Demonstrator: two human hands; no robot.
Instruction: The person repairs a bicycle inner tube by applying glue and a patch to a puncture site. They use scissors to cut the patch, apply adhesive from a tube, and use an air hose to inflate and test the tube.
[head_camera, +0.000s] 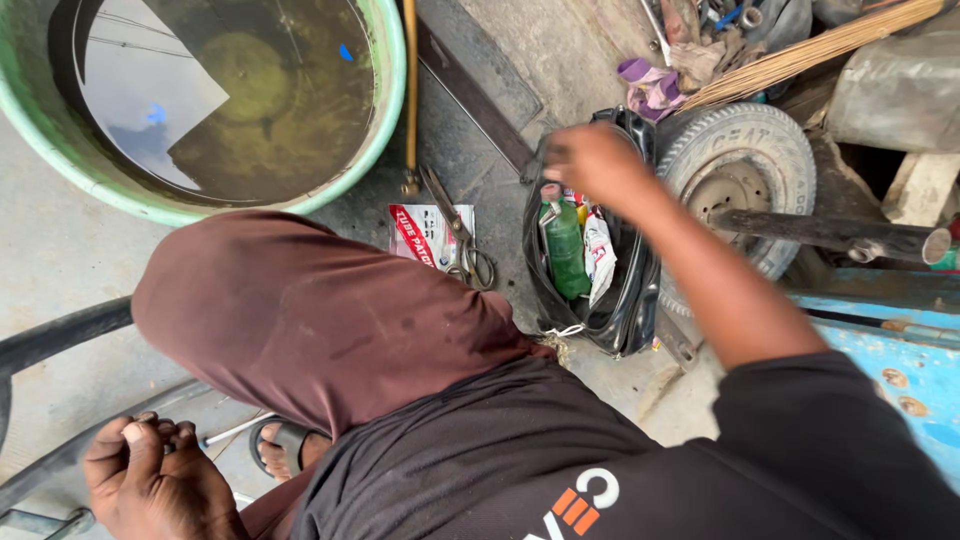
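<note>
My right hand (595, 160) is stretched out over the open mouth of a black bag (630, 310) on the concrete floor. It is blurred, its fingers bent down at the bag's upper rim. Inside the bag stand a green plastic bottle (565, 250) and some white packets (600, 255). My left hand (150, 480) is at the bottom left, fingers curled around a black rubber tube (55, 335) that loops along the left edge. My bent knee in brown trousers (300, 310) fills the middle.
A green basin (385, 110) of murky water sits at top left. Scissors (465, 245) lie on a red and white packet (425, 232) left of the bag. A small tyre (740, 165), a metal pipe (830, 235), a broom (810, 50) and a blue surface (900, 370) crowd the right.
</note>
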